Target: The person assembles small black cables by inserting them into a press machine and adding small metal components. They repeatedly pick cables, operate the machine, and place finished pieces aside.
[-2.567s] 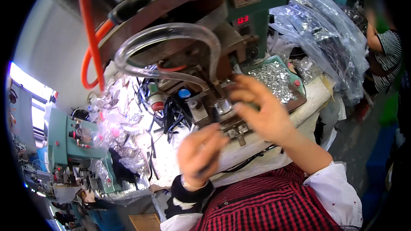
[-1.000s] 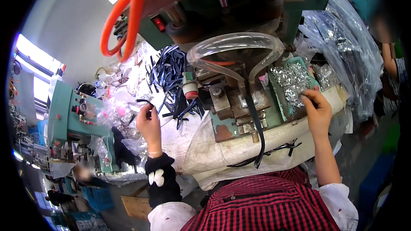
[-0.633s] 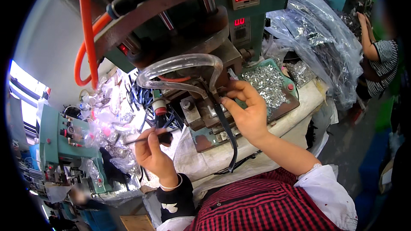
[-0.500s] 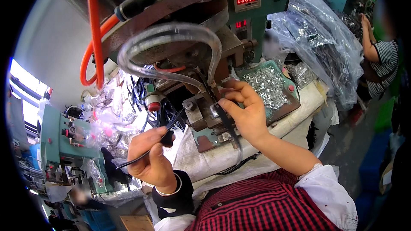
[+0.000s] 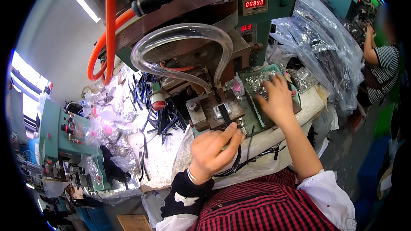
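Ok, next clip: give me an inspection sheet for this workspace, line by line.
Surface: white bench, crowded.
Job's things: black strap on the press fixture; green tray of small metal parts.
Clutter: loose black straps, plastic bags.
Grips: left hand pinches the strap; right hand reaches into the tray.
Cables: orange hose, clear tube.
Surroundings: green machine at left; another person at right.

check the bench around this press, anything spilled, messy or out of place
Black strips lie scattered in a loose heap left of the press fixture, some spilling toward crumpled plastic bags. The left hand holds a black strip at the fixture; the right hand rests in the tray of small metal parts. Nothing looks damaged.
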Tool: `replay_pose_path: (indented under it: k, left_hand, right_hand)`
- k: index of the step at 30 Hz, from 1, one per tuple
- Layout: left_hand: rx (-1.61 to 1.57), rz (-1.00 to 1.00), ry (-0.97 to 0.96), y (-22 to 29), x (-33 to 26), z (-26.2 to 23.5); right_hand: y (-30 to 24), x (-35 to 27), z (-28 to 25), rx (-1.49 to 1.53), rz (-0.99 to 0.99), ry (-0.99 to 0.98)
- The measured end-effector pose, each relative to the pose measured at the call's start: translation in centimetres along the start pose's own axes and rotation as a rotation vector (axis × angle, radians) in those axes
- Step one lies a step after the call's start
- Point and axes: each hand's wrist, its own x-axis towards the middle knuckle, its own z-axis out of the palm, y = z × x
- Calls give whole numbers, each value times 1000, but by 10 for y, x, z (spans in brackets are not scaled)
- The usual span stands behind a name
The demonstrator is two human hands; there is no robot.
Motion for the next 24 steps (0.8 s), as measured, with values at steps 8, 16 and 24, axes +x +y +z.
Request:
replay_pose_path:
  k: [8, 16, 24]
  left_hand:
    - [-9, 16, 49, -9, -8, 6]
    - [128, -185, -21, 11, -32, -44]
    - [532, -765, 109, -153, -83, -119]
  right_hand:
    - [32, -5, 33, 64, 2, 222]
    - [34, -2, 18, 123, -118, 366]
    - [23, 0, 8, 281, -110, 337]
